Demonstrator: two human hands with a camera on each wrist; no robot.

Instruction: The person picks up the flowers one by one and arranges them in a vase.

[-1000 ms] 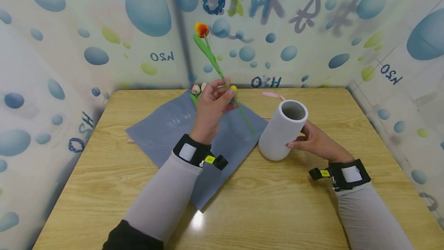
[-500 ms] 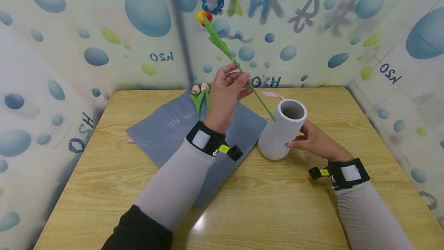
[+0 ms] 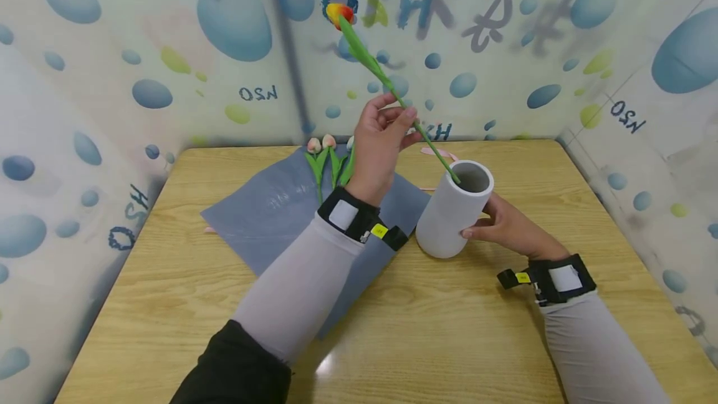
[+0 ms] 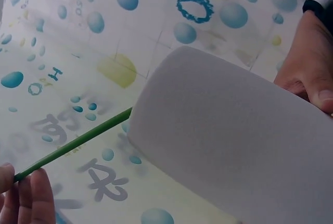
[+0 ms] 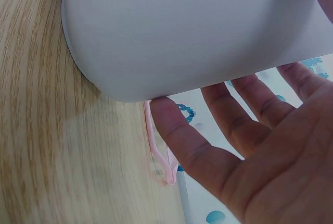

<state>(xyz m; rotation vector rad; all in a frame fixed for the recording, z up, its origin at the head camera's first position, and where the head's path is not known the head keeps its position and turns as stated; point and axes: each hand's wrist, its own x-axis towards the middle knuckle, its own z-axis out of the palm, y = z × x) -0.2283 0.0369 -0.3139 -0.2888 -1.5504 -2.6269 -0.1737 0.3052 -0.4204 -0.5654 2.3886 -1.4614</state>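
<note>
My left hand [image 3: 381, 142] pinches the green stem of an orange-and-yellow tulip [image 3: 361, 52] between thumb and fingers. The bloom points up and left; the stem's lower end is inside the mouth of a white vase [image 3: 445, 226]. From the left wrist, the stem [image 4: 78, 141] disappears behind the vase's rim. My right hand [image 3: 513, 229] holds the vase from the right side, thumb toward me. In the right wrist view, fingertips [image 5: 167, 110] touch its wall, with the thumb partly in view across from them. The vase stands on the table.
Grey-blue wrapping paper [image 3: 263, 217] lies left of the vase, with several pale pink tulips [image 3: 321, 158] at its far corner, partly hidden by my left hand. A pink ribbon [image 3: 437, 151] lies behind the vase. A patterned curtain [image 3: 224, 105] rises behind the wooden table [image 3: 437, 341].
My left hand has moved right and up with the tulip, and the stem's end has gone from over the paper into the vase's mouth. The right hand and vase have barely moved.
</note>
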